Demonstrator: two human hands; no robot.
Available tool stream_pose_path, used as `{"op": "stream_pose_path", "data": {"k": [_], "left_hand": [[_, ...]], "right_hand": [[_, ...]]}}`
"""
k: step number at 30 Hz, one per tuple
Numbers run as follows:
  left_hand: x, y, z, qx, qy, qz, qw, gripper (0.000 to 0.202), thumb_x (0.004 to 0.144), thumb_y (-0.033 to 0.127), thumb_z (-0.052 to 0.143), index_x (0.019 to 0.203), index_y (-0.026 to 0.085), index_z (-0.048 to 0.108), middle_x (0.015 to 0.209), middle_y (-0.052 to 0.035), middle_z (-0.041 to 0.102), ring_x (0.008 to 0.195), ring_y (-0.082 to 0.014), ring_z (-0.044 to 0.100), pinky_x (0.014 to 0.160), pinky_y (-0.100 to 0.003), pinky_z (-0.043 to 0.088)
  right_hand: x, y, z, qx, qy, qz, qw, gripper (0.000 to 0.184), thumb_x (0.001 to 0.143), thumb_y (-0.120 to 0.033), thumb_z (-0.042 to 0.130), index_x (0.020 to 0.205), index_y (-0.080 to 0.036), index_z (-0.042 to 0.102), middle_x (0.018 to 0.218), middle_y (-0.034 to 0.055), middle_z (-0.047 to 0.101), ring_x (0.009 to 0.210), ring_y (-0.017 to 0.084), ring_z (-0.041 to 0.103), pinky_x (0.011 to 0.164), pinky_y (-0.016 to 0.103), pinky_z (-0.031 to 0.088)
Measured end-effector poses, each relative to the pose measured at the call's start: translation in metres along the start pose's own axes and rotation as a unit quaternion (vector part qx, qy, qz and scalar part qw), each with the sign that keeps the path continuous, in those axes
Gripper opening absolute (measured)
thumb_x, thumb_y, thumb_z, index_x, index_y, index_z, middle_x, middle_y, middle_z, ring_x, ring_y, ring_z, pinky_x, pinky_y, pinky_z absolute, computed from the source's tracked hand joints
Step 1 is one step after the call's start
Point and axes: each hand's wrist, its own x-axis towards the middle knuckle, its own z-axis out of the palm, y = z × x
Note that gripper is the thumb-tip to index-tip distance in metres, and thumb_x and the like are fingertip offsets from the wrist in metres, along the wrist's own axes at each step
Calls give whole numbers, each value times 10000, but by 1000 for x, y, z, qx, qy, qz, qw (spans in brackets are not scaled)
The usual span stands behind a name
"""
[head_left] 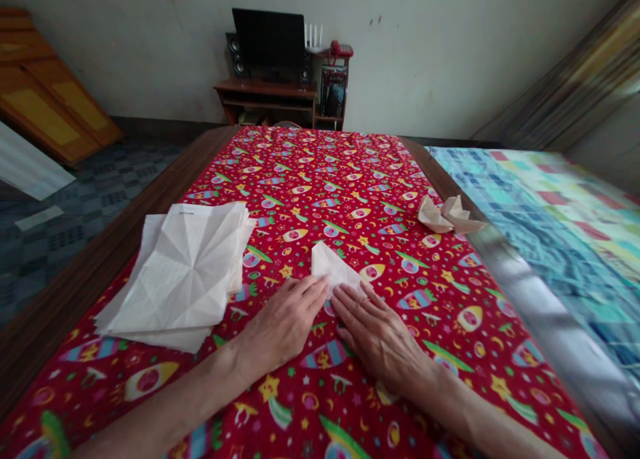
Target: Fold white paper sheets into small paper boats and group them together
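Note:
A small folded white paper lies on the red patterned tablecloth. My left hand lies flat, fingers stretched out, with its fingertips pressing the paper's near left edge. My right hand is also flat and open, its fingertips on the paper's near right edge. Both hands press the paper down against the table.
A stack of creased white sheets lies to the left. Folded paper figures sit at the right edge. A bed with a checked cover adjoins the table on the right. A desk with a monitor stands at the far wall.

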Motion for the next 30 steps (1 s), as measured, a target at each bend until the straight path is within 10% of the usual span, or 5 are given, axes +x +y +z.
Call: {"op": "stream_pose_path", "data": {"k": [18,30], "left_hand": [[29,-24,9,-30,39,9,999,312,969,233,395,1216,129,556,1320,-117,546,1094,-204,567,946,-372,449],[49,-72,17,-98,28,-11,995,472,856,368,609,1284,186,529,1412,-116,453,1280,-273,418,1087,-479,318]], "right_hand": [[5,24,-3,30,25,118,992,204,929,-284,512,785,-187,618,831,42,650,833,173,579,726,295,451],[8,30,-3,4,20,248,969,239,878,-426,551,948,-198,545,925,81,547,871,231,518,723,342,443]]}}
